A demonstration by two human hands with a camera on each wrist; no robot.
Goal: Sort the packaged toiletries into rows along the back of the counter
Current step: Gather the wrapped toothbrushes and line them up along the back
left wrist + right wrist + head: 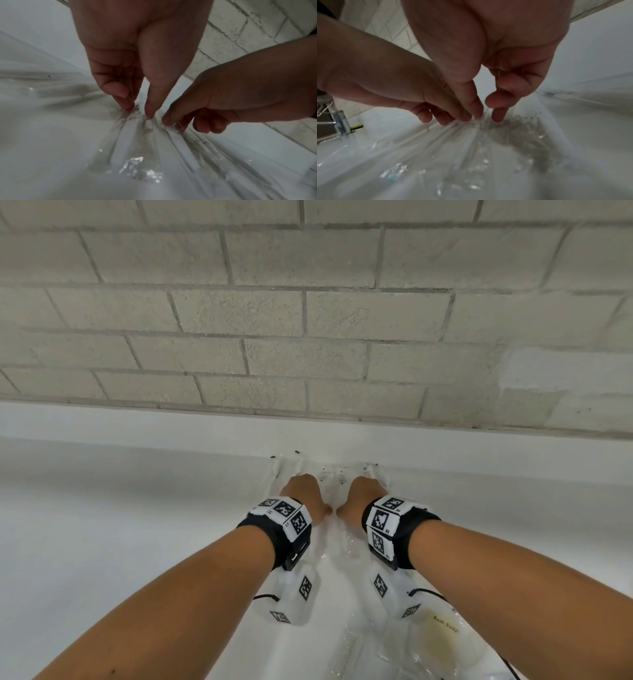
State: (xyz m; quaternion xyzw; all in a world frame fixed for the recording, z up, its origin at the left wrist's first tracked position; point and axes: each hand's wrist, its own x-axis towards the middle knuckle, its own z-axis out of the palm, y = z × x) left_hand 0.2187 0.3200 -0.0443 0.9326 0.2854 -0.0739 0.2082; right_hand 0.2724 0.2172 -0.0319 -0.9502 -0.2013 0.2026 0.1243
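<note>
Left hand (303, 496) and right hand (359, 496) are pinching clear packets (332, 477); soap pouch (445, 642) is lying behind right wrist.

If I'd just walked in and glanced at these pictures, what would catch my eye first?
Probably the two bare forearms reaching forward, each wrist wrapped in a black band with black-and-white square codes. The left hand and right hand meet at the back of the white counter, fingertips down on clear plastic packets below a pale brick wall. Nearer the person lies a wrapped round bar marked Bath Soap.
</note>
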